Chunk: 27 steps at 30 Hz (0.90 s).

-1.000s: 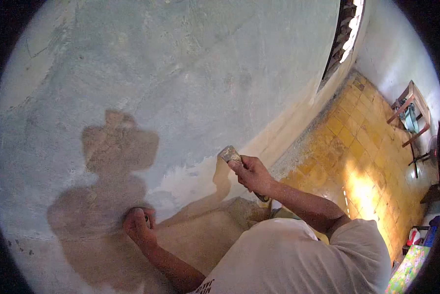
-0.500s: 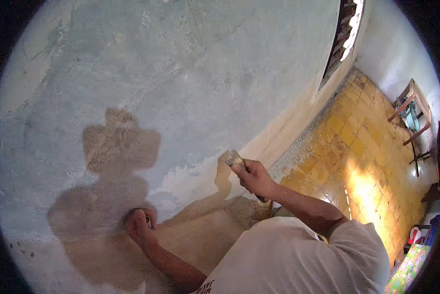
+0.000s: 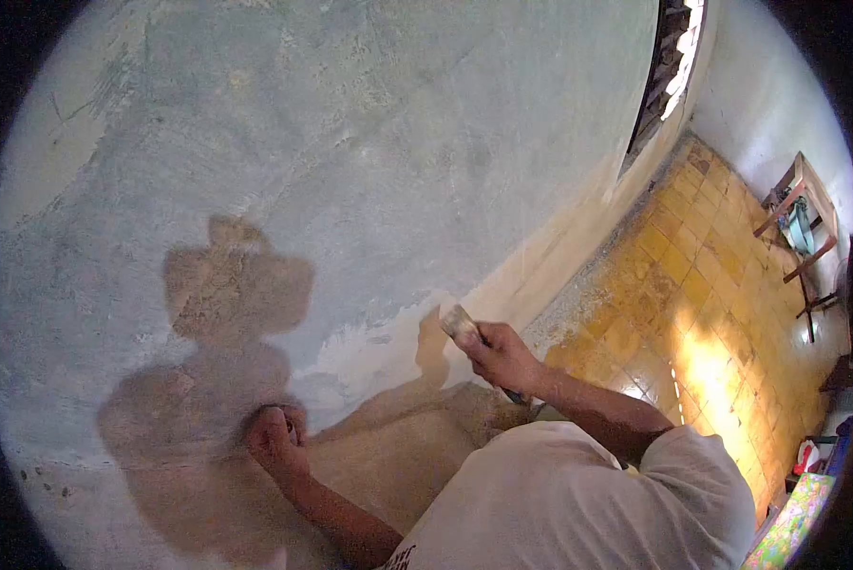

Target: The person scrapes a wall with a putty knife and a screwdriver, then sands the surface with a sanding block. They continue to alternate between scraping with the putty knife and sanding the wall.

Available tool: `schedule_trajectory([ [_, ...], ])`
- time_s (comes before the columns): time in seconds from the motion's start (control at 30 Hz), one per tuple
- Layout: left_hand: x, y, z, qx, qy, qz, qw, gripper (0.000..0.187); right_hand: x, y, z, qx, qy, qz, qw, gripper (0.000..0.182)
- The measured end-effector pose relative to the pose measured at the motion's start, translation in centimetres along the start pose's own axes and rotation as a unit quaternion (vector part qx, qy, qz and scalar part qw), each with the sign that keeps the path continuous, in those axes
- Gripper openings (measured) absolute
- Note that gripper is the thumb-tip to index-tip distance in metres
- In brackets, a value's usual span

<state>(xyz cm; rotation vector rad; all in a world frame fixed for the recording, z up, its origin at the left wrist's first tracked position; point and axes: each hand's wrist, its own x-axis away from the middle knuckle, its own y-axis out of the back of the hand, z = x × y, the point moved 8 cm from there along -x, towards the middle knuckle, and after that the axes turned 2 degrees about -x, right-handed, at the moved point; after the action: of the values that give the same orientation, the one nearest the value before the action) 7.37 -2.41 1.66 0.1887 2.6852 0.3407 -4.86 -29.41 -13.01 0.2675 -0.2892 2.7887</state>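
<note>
My right hand point(image 3: 504, 357) is closed round the handle of a putty knife point(image 3: 461, 326). Its broad, dull blade points up and left, close to the wall point(image 3: 398, 190); whether it touches is not clear. The dark end of the handle shows below the hand. A ragged edge between grey-blue coating and a paler, cream-coloured patch point(image 3: 388, 356) runs along the wall left of the blade. My left hand point(image 3: 276, 435) is curled against the lower wall, fingers bent inwards. Anything inside it is hidden.
Yellow floor tiles point(image 3: 669, 256) stretch along the wall's foot, with crumbs of debris point(image 3: 578, 309) beside it. A wooden stool-like frame point(image 3: 806, 190) stands at the far right wall. A slatted window opening point(image 3: 659, 85) is upper right. A flowery cloth point(image 3: 802, 518) lies lower right.
My right hand and the putty knife have moved slightly down and right, and the blade has tilted. My left hand has stayed almost in place.
</note>
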Motion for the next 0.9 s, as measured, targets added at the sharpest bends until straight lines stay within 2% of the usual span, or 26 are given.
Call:
schedule_trajectory([
  [0.03,0.2,0.5,1.1,0.016,0.033,-0.020,0.999,0.038,0.8,0.2,-0.3,0.000,0.001,0.002,1.000,0.038],
  [0.07,0.4,1.0,2.0,0.033,0.068,-0.041,0.996,0.037,1.7,0.3,-1.3,0.013,-0.041,0.013,0.999,0.037],
  [0.1,0.4,0.9,1.7,0.032,0.067,-0.043,0.996,0.037,2.1,0.2,-2.0,0.027,-0.083,0.025,0.996,0.037],
  [0.13,0.3,0.6,0.9,0.026,0.056,-0.039,0.997,0.037,1.6,-0.1,-1.8,0.028,-0.083,0.026,0.996,0.037],
  [0.2,0.3,0.5,0.5,0.019,0.047,-0.031,0.998,0.037,-0.5,-0.9,-0.1,0.023,-0.015,0.009,1.000,0.036],
  [0.23,0.3,0.4,0.7,0.024,0.044,-0.006,0.999,0.037,-1.4,-1.2,-0.2,0.022,-0.015,0.006,1.000,0.036],
  [0.3,0.2,0.2,1.1,0.030,0.036,0.017,0.999,0.036,-3.2,-2.0,1.2,0.031,0.076,0.043,0.996,0.036],
  [0.33,0.3,0.6,1.7,0.031,0.046,-0.016,0.998,0.036,-2.1,-1.6,2.4,0.027,0.031,0.062,0.997,0.035],
  [0.37,0.6,1.1,2.2,0.030,0.060,-0.049,0.997,0.036,-1.4,-1.2,2.9,0.028,0.030,0.063,0.997,0.035],
  [0.5,0.5,1.1,2.1,0.003,0.088,-0.033,0.996,0.034,0.5,0.2,0.7,0.039,0.002,0.022,0.999,0.034],
  [0.57,0.2,0.9,1.8,0.034,0.023,-0.005,0.999,0.033,0.9,-0.2,-1.8,-0.005,-0.051,0.054,0.997,0.035],
  [0.67,0.4,1.0,1.8,0.014,0.057,-0.015,0.998,0.033,-2.0,-0.7,1.7,0.068,-0.037,0.035,0.996,0.035],
  [0.9,0.2,0.5,1.4,0.035,0.031,0.014,0.999,0.034,0.1,0.4,1.5,0.039,-0.001,0.034,0.999,0.036],
])
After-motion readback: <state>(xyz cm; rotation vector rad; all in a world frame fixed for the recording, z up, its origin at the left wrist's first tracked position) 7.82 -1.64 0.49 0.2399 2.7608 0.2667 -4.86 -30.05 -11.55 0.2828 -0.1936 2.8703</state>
